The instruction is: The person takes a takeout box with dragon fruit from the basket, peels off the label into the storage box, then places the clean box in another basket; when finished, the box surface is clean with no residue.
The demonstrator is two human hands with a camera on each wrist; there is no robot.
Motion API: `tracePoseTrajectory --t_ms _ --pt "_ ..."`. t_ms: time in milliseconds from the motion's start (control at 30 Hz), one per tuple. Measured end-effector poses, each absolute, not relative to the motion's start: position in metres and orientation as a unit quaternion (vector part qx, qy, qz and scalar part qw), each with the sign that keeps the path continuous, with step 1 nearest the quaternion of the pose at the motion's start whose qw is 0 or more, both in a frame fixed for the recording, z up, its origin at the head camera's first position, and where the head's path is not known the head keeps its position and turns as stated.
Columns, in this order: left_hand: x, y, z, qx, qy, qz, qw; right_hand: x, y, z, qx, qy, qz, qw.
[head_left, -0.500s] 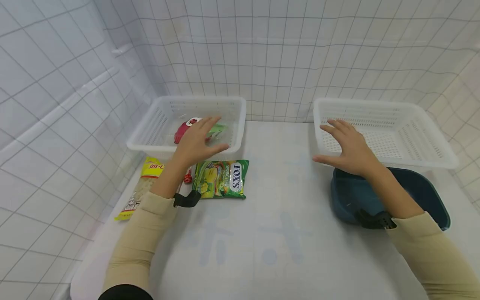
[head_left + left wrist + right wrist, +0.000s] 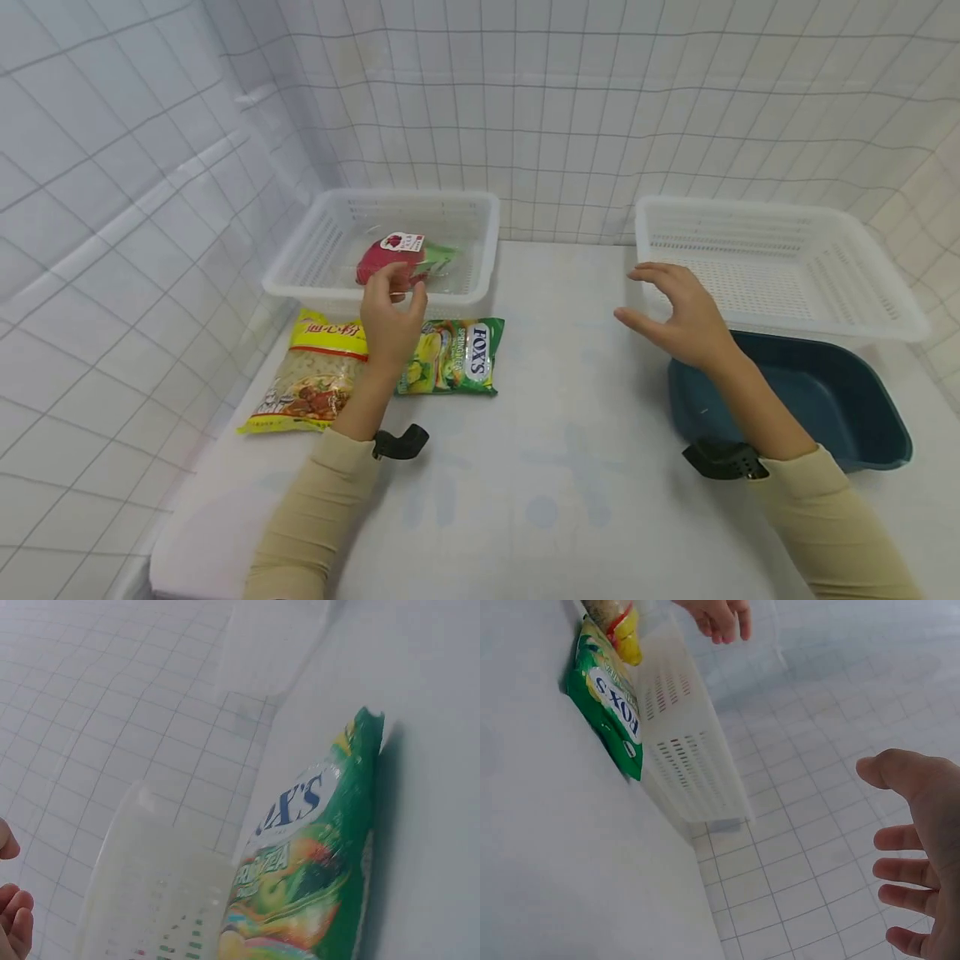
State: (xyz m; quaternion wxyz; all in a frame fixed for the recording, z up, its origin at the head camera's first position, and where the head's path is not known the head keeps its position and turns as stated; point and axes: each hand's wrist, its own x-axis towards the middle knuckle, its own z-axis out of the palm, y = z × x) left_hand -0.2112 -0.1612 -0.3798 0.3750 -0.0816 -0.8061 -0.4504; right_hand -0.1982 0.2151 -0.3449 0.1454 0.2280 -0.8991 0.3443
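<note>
My left hand [image 2: 392, 327] is above the front rim of the left white basket [image 2: 492, 242], fingers loosely curled, with a gap between thumb and fingertips in the left wrist view. Inside that basket lies a clear-wrapped red and green package [image 2: 382, 257] with a white label. Below the hand, a green FOX'S candy bag [image 2: 453, 354] lies on the table. Beside it is a yellow-ended bag of noodles [image 2: 315, 371], partly covered by the left arm. My right hand [image 2: 686, 321], thumb and fingers spread apart, hovers by the left front corner of the right white basket [image 2: 892, 275], touching nothing.
A dark blue basin [image 2: 817, 383] stands in front of the right basket, partly under my right forearm. White gridded sheeting [image 2: 570, 125] walls the back and sides. The white table [image 2: 555, 433] stretches between the two groups.
My left hand has drawn back from over the left basket, its fingers curling more, uncovering the red and green package and more of the noodle bag. The right hand has shifted slightly, its fingers bending a little.
</note>
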Motion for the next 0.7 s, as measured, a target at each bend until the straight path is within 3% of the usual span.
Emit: tracePoseTrajectory --t_ms 500,700 --pt "-0.205 -0.133 -0.411 0.101 -0.665 -0.696 0.251 -0.198 0.190 -0.350 0.223 -0.890 0.380 0.118" --pt "-0.209 -0.125 -0.413 0.134 -0.632 -0.726 0.237 -0.201 0.178 -0.350 0.231 -0.883 0.392 0.115"
